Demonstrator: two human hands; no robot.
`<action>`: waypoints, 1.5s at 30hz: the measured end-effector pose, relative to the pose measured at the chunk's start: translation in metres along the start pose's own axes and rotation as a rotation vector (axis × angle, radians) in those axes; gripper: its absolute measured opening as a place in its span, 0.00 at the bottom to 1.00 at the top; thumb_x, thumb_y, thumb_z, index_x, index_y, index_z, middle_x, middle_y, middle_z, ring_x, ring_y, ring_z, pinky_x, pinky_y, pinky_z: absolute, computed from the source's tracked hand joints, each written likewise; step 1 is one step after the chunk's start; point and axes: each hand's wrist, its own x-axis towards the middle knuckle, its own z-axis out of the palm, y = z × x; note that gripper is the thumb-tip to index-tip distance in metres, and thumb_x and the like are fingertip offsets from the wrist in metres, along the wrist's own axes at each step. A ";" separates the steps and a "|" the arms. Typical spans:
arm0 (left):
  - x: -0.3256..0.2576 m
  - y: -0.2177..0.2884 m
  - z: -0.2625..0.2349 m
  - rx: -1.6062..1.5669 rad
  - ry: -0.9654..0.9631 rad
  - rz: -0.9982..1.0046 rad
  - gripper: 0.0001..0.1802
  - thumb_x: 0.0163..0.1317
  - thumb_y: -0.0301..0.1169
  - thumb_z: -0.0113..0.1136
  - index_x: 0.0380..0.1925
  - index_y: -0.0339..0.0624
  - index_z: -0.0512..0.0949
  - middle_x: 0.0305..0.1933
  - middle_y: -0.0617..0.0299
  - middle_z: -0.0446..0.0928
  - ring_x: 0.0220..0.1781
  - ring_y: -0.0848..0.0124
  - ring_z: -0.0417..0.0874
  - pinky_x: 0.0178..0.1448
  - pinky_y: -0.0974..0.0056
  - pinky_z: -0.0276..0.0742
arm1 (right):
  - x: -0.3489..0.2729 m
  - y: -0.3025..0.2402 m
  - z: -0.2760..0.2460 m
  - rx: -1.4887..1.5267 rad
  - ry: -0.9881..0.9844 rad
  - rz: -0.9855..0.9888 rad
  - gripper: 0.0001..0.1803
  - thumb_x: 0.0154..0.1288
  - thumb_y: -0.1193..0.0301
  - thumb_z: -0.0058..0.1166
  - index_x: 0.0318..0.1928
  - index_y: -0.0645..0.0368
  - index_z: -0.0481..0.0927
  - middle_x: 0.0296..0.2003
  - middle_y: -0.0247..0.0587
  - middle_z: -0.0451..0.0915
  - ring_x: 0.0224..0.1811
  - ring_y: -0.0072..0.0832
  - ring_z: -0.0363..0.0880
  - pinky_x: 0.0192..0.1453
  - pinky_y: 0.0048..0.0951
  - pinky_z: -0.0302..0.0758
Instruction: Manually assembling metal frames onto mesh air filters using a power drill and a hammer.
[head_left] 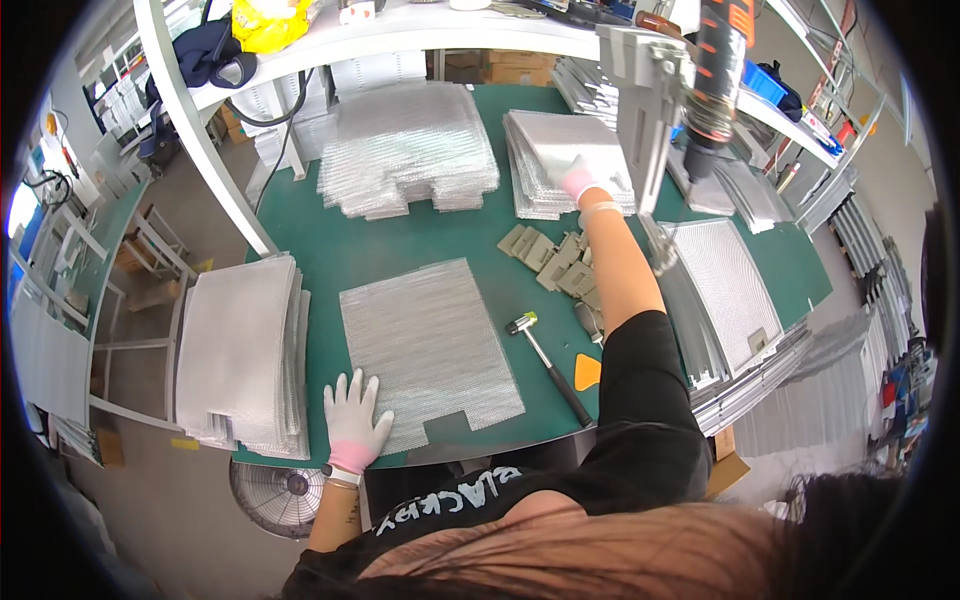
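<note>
I had my left hand (pixel 357 421) spread at the near left edge of the mesh sheet (pixel 428 345). My right hand (pixel 579 181) was on the far right mesh stack (pixel 550 138); I couldn't tell its grip.

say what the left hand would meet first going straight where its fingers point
Likely the larger back stack of sheets: the left hand points along the left side of the flat sheet toward it, though depth is unclear.

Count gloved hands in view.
2. Left hand: spread at the near-left corner of the mid-table mesh sheet. Right hand: at the sheet stack beyond the beige parts; glare blurs its fingers. No others show.
</note>
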 end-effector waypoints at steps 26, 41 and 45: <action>0.055 0.056 -0.035 -0.279 0.506 0.157 0.29 0.62 0.45 0.63 0.57 0.36 0.77 0.74 0.42 0.59 0.76 0.44 0.57 0.78 0.40 0.47 | -0.252 -0.013 -0.009 1.335 0.537 -0.668 0.47 0.57 0.86 0.56 0.75 0.62 0.49 0.70 0.53 0.60 0.72 0.43 0.63 0.73 0.43 0.66; -0.023 0.049 -0.047 -1.417 0.528 -0.270 0.39 0.62 0.21 0.57 0.73 0.36 0.56 0.58 0.50 0.76 0.42 0.71 0.82 0.52 0.66 0.81 | -0.385 -0.006 -0.052 0.513 -0.358 -0.242 0.50 0.56 0.69 0.68 0.75 0.61 0.54 0.61 0.58 0.75 0.57 0.43 0.80 0.60 0.33 0.76; -0.016 0.039 -0.011 -0.533 0.456 -0.148 0.44 0.49 0.40 0.76 0.66 0.38 0.69 0.46 0.48 0.76 0.44 0.56 0.80 0.49 0.58 0.78 | -0.373 0.024 0.018 0.360 -0.095 -0.490 0.52 0.54 0.67 0.68 0.77 0.58 0.53 0.41 0.45 0.82 0.26 0.29 0.74 0.35 0.28 0.75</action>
